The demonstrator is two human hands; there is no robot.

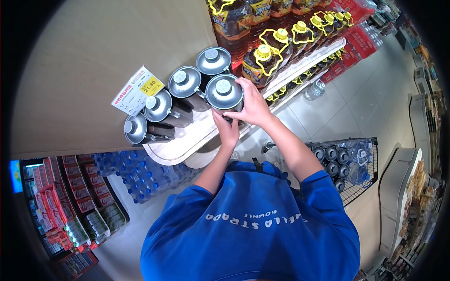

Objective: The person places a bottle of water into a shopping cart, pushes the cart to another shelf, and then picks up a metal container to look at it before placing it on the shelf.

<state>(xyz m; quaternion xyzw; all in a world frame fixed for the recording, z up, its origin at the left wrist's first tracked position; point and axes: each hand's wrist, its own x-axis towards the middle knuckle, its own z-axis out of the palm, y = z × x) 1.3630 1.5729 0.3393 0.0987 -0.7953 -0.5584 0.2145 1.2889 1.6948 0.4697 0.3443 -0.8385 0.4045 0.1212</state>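
Note:
Both my hands grip a dark jug with a silver domed top and a round grey cap [224,89] at the shelf's front edge. My right hand [252,104] wraps round its right side, fingers near the rim. Lower down, my left hand [227,127] is closed against the jug's base, its fingers partly hidden. Similar jugs with side handles stand on the pale shelf [185,143]: one just behind [213,58], one to the left [184,80], and two farther left [157,104] near the price card [138,90].
Large dark drink bottles with yellow handles [263,52] stand right of the jugs. A wire cart [373,161] at my right holds more silver-topped jugs and clear bottles. Blue-capped water packs [140,180] sit lower left. A clear bottle [315,90] is on the floor.

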